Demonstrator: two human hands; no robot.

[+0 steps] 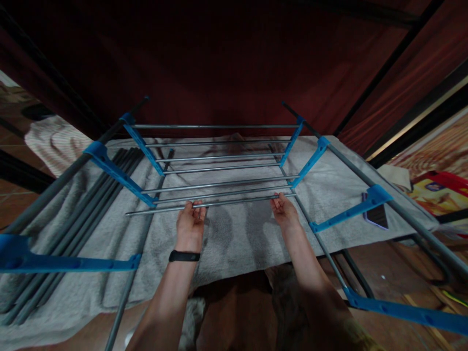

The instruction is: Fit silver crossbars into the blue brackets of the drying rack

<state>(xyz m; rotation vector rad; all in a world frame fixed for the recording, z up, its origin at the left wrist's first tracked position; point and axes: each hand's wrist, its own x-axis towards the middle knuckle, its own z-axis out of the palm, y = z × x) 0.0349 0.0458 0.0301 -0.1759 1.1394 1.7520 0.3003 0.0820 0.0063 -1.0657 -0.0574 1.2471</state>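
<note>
"One thin rod (237,201), so how was it being held?"

"Left hand (190,224), the one with the black wristband (185,256), had its fingers curled round it, with a good length poking out to that hand's left. Right hand (284,210) pinched it near the other end. So both were clamped on it, well apart."

"And around them?"

"Six crossbars (219,184) sat just beyond the fingers, strung between blue brackets (122,180). Loose grey tubes (87,209) lay left of the left hand, phone (376,212) off right of the right hand, pale cloth (234,239) underneath."

"What step was that, you reckon?"

"Lining the rod up beside the nearest crossbar, I'd guess. The end left of the left hand stuck out past the bracket, so it looked unseated; couldn't tell about the end by the right hand. Imo the next move called for both hands shifting as a pair, rod level, tips clear of the bar next door."
</note>
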